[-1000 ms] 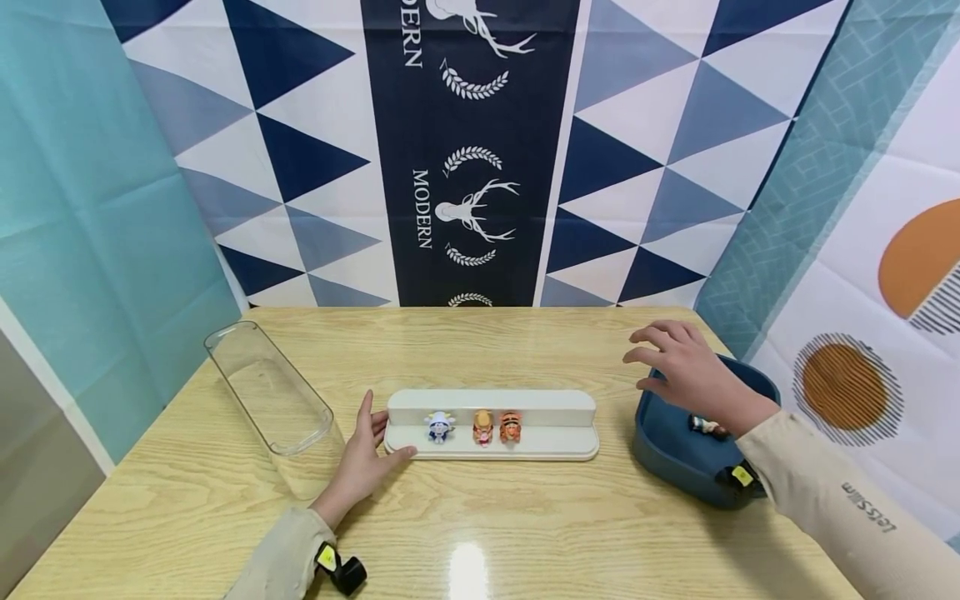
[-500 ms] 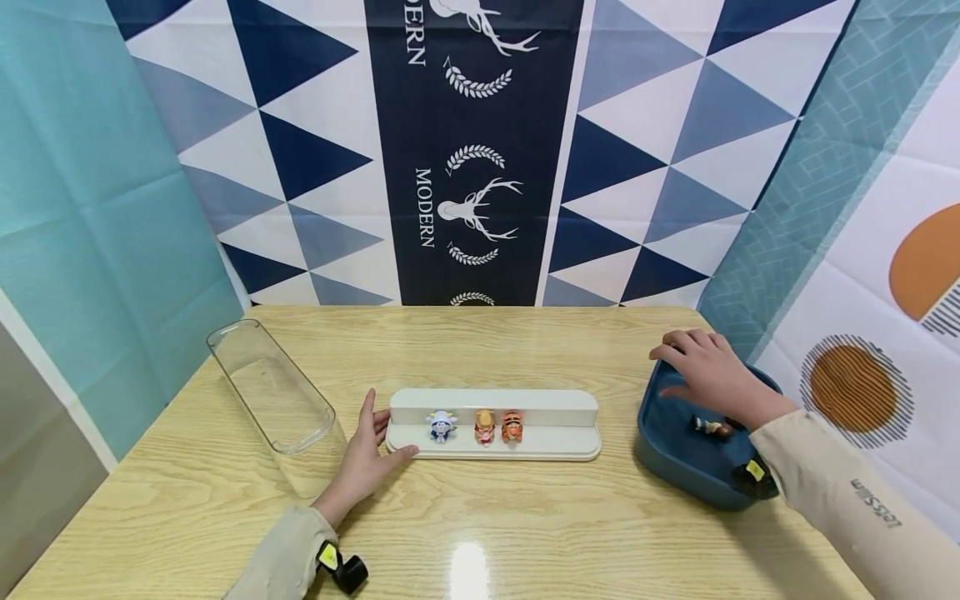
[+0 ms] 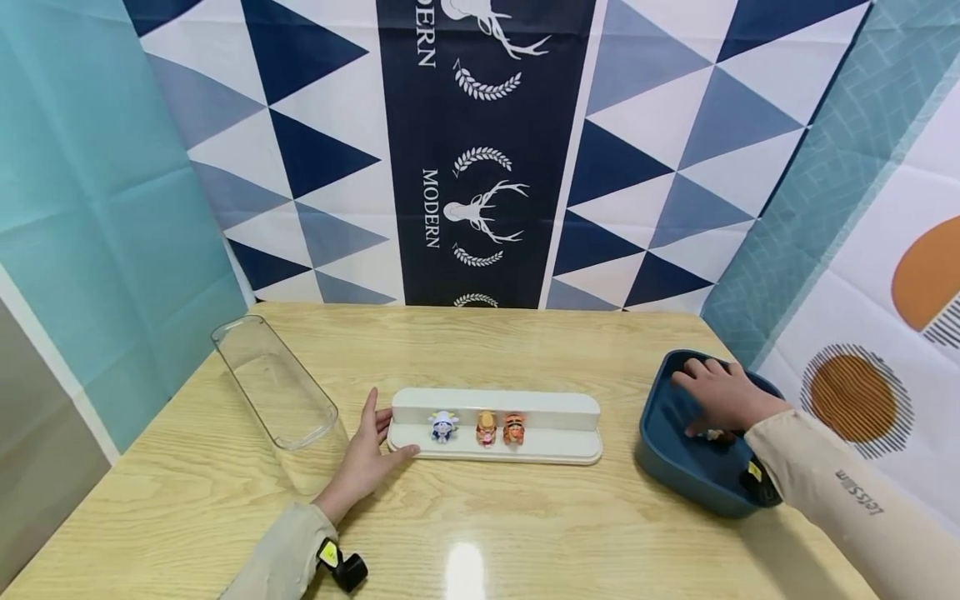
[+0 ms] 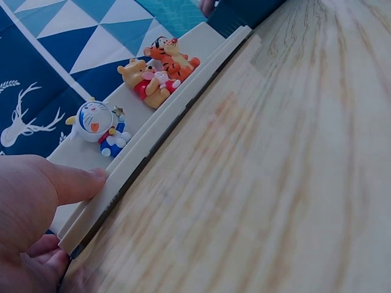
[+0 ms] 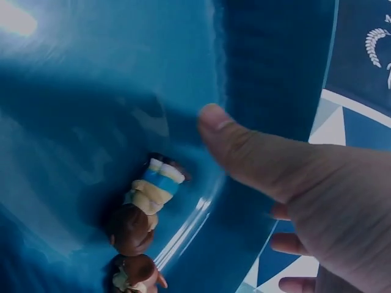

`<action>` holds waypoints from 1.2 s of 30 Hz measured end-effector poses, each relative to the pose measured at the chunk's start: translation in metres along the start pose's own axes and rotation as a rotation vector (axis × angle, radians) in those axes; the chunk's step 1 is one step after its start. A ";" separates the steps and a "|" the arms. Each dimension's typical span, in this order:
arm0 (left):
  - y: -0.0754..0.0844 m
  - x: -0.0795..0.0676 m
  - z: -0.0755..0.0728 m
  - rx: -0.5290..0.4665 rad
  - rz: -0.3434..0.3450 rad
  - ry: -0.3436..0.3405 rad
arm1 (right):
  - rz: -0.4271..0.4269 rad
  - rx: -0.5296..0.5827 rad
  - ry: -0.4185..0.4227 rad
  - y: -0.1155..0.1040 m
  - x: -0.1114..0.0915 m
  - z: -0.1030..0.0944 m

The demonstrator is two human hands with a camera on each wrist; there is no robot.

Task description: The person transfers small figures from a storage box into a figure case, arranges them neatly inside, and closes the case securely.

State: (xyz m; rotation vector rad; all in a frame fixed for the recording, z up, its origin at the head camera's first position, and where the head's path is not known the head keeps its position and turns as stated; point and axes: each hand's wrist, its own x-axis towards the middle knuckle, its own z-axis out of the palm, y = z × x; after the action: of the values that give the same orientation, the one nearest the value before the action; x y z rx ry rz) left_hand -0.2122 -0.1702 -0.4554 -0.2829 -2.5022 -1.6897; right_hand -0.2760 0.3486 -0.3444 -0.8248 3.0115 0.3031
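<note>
A white display stand (image 3: 555,442) lies mid-table with three figurines on it. They are a blue-and-white Doraemon with horns (image 4: 96,125), a Winnie the Pooh (image 4: 146,85) and an orange striped Tigger (image 4: 171,60). My left hand (image 3: 363,467) holds the stand's left end, thumb on the front ledge and fingers around the corner. Inside a blue bin (image 3: 678,475) on the right, my right hand (image 3: 720,397) reaches down, thumb apart from the fingers. A brown-haired figurine (image 5: 149,195) lies on the bin floor below the thumb, with another brown-headed figurine (image 5: 139,271) beside it.
A clear rectangular container (image 3: 309,435) rests at the table's left side. Patterned cloth (image 3: 480,167) hangs behind the wooden table (image 3: 390,542). The bin stands near the table's right edge, with cloth close behind it.
My right hand has moved right and down, from above the bin's left rim into the bin. My left hand stays on the stand. The view has shifted slightly.
</note>
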 end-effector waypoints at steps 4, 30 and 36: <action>0.000 0.000 0.000 -0.002 -0.003 -0.004 | -0.022 -0.054 -0.012 0.002 -0.002 0.005; -0.002 -0.003 0.002 -0.015 0.090 0.027 | 0.047 -0.021 -0.202 0.013 -0.006 0.012; -0.001 -0.003 0.002 0.002 0.134 0.041 | 0.050 0.000 -0.204 0.013 -0.007 0.012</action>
State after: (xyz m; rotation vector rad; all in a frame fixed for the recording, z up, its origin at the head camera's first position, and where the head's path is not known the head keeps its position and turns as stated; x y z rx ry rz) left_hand -0.2095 -0.1689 -0.4582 -0.4026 -2.3976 -1.6248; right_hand -0.2773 0.3647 -0.3533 -0.6744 2.8451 0.3636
